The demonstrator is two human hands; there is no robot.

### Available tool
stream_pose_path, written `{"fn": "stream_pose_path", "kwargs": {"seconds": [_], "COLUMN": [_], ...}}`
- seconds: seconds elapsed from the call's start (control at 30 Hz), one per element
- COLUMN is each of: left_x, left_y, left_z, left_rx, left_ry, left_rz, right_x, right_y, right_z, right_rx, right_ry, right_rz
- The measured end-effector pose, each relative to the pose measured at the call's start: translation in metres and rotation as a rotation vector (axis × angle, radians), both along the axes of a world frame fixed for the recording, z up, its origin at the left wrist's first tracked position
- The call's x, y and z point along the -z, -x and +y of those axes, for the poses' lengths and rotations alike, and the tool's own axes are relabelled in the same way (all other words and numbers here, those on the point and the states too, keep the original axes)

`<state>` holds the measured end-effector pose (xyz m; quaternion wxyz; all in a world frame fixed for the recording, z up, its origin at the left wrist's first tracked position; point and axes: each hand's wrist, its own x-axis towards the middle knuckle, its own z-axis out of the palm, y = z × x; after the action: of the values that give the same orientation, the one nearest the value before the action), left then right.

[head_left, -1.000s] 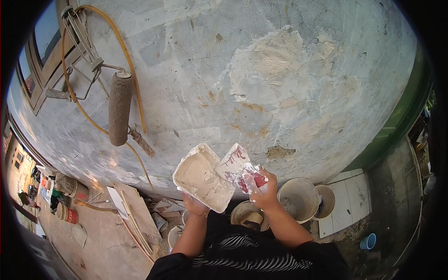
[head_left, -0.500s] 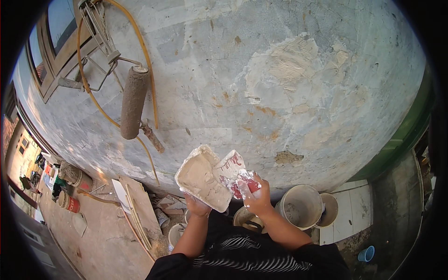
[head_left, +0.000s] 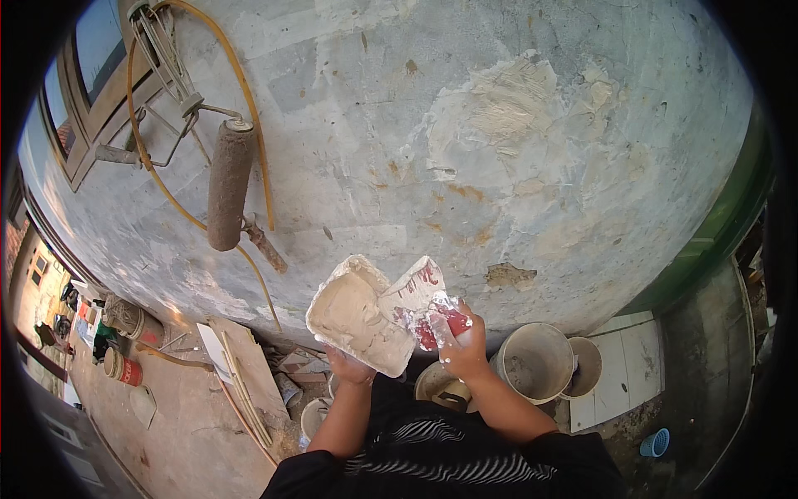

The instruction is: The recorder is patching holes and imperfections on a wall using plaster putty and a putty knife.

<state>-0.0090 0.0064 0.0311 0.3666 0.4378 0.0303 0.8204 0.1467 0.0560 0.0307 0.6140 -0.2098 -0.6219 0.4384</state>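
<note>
Plainly, the tray rests on the left hand.

My bare forearms angle inward
My left hand supports from beneath; my right hand is curled, gripping.

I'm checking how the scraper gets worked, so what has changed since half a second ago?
The right hand has moved the scraper slightly up and right in the picture; the tray of filler has edged left. The view shifted slightly, so the wall sits further left. Nothing was taken hold of or let go: the left hand still supports the tray.
</note>
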Motion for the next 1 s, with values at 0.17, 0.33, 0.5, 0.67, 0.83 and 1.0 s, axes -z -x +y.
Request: {"fn": "stream_pose_path", "kwargs": {"seconds": [0.17, 0.33, 0.5, 0.67, 0.83, 1.0], "left_x": [0.014, 0.01, 0.014, 0.03, 0.03, 0.024], "left_y": [0.0, -0.003, -0.003, 0.005, 0.007, 0.006], "left_z": [0.001, -0.001, 0.002, 0.004, 0.004, 0.007], "left_rx": [0.014, -0.075, -0.046, -0.173, -0.146, -0.167], "left_ry": [0.102, 0.32, 0.27, 0.349, 0.34, 0.314], "left_rz": [-0.046, -0.033, -0.04, 0.008, 0.087, 0.01], "right_x": [-0.006, -0.012, -0.018, -0.023, 0.015, -0.022], "right_y": [-0.002, -0.003, 0.0, -0.001, 0.002, -0.008], "right_z": [-0.008, -0.012, -0.017, -0.028, -0.008, -0.005], "right_rx": [-0.03, 0.026, 0.066, -0.036, 0.092, -0.098], "right_ry": [0.138, -0.099, -0.261, -0.364, 0.037, 0.406], "right_rz": [-0.069, -0.199, -0.177, -0.361, 0.024, 0.081]}}
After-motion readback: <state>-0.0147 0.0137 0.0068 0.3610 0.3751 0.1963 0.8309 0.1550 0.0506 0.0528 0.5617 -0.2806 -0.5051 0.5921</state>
